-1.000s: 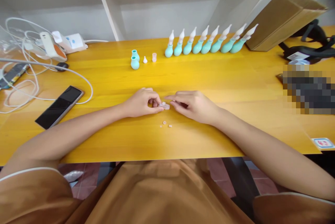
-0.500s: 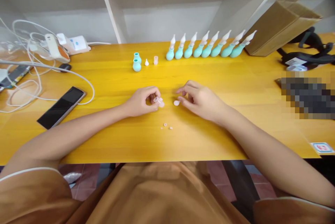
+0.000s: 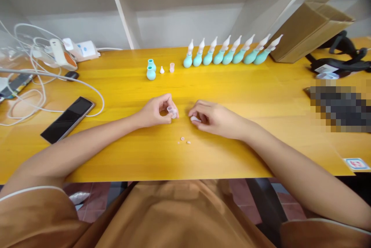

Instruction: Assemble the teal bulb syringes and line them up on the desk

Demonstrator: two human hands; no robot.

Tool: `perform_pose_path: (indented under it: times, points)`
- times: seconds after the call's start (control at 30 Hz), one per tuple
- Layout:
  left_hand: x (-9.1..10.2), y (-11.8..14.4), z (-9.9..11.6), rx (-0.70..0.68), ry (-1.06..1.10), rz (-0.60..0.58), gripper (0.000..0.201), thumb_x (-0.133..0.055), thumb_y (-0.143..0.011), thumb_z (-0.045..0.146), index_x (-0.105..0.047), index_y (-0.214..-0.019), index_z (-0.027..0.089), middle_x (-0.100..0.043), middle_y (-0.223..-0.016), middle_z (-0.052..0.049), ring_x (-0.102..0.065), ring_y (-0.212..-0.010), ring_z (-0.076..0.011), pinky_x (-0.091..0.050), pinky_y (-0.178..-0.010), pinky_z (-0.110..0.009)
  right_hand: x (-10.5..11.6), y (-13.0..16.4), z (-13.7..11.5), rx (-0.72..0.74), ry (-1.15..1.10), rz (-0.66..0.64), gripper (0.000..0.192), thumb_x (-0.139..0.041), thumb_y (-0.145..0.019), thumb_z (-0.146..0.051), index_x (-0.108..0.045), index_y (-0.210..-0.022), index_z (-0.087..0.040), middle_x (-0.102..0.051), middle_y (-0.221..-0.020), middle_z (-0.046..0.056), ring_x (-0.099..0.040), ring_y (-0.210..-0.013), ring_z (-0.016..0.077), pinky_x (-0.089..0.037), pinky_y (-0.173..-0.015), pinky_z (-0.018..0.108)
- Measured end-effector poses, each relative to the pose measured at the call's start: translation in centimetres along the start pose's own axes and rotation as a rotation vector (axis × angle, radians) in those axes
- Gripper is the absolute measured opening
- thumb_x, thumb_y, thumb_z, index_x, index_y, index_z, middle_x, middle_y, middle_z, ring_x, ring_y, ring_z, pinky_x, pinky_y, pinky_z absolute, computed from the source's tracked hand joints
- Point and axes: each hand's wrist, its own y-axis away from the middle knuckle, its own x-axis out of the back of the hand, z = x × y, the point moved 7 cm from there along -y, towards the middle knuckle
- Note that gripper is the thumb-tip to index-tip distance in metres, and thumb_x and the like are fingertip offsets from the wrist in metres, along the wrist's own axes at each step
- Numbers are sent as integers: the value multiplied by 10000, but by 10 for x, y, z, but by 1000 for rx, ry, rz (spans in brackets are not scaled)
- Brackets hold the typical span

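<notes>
My left hand [image 3: 156,112] pinches a small clear plastic cup-shaped piece [image 3: 171,112], with its open rim facing up. Across a short gap, my right hand [image 3: 217,119] has its thumb and fingers closed on a small white tip [image 3: 195,119], partly covered by the fingers. Two tiny ring-like pieces [image 3: 182,138] and a smaller speck lie on the table in front of the hands. Beyond them stand two teal rubber bulbs [image 3: 150,74], a white cone-shaped tip [image 3: 162,70] and a pinkish clear cup [image 3: 172,67].
Several teal bulb aspirators [image 3: 208,59] with white tips line the back of the wooden table [image 3: 130,155]. A phone [image 3: 68,119], white cables and a power adapter [image 3: 87,50] lie left. Back right are a cardboard box [image 3: 304,33] and a black strap-like object [image 3: 337,62].
My right hand's fingers have closed around the white tip, which lay by the thumb before. My left hand has turned the clear piece more upright and shifted slightly left.
</notes>
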Motion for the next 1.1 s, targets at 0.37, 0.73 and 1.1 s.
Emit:
perform_pose_path:
  times: [0.37, 0.73, 1.1]
  points:
    - [-4, -2, 6, 62, -296, -8, 203, -762, -903, 376, -742, -985, 190, -741, -811, -15, -626, -691, -120, -504, -650, -246, 11, -3, 0, -43, -355, 298, 119, -748, -1011, -359, -710, -1032, -249, -704, -1079, 77, -718, -971, 212, -621, -766, 329]
    - [-5, -1, 4, 68, -332, -47, 264, -775, -909, 411, -740, -1058, 196, -754, -813, 0, -595, -649, -107, -462, -629, -234, -3, -5, -5, 7, -364, 279, 121, -725, -991, -236, -680, -1103, -246, -686, -1112, 72, -687, -960, 197, -601, -733, 308]
    - [-7, 1, 3, 101, -259, -89, 282, -767, -972, 426, -700, -1056, 166, -854, -928, -77, -701, -723, -134, -455, -653, -240, -2, -4, -5, 50, -257, 310, 191, -731, -959, -158, -691, -1125, -244, -708, -1076, 54, -686, -911, 185, -601, -722, 310]
